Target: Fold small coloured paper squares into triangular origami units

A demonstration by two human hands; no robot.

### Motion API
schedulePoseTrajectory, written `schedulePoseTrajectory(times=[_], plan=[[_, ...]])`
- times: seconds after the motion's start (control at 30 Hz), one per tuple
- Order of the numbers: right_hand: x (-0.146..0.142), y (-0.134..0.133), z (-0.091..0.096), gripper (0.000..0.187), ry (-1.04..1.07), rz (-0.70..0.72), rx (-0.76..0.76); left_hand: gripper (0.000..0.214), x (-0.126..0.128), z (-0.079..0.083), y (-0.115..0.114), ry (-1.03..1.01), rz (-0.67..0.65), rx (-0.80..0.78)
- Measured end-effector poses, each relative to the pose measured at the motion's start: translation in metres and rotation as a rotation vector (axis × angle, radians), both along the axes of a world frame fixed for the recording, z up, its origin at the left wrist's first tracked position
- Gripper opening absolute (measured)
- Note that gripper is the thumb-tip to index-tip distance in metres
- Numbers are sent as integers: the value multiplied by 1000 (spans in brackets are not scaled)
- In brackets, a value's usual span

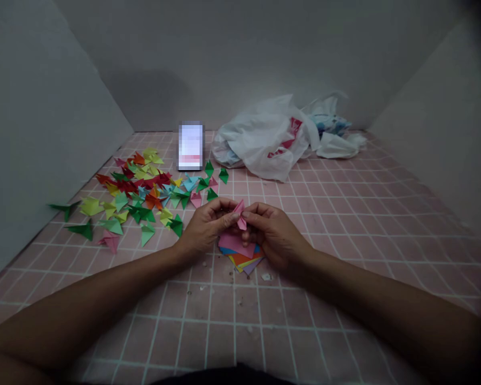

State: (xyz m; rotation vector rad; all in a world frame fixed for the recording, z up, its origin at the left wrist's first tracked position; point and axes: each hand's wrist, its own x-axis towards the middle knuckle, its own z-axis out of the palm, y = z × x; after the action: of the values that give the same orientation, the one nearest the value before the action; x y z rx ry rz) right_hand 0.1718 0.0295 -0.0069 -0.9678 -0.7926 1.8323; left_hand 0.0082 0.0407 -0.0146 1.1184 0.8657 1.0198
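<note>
Both my hands meet over the pink tiled floor (344, 224) and pinch one small folded pink paper piece (240, 214). My left hand (206, 224) grips its left side with closed fingers. My right hand (272, 230) grips the right side, fingers also closed. Just below the hands lies a small stack of coloured paper squares (240, 251), pink on top. To the left spreads a scatter of several folded paper pieces (140, 192) in green, yellow, red, blue and pink.
A phone (191, 145) stands against the back wall. White plastic bags (272, 136) lie crumpled at the back right. Grey walls close in on the left, back and right. Small crumbs dot the tiles near my forearms.
</note>
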Motion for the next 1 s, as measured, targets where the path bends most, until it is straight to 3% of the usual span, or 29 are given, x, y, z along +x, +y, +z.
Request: schedulePoseTrajectory(times=[0.53,0.8,1.0], plan=[[-3,-6,-2,24,-105,29,146,24,0,-1,0,139,125,113],[-4,-5,-1,29,-161,36,180,25,3,2,-5,108,137,61],[-4,-5,-4,28,-139,48,163,25,3,-1,-6,74,70,20]])
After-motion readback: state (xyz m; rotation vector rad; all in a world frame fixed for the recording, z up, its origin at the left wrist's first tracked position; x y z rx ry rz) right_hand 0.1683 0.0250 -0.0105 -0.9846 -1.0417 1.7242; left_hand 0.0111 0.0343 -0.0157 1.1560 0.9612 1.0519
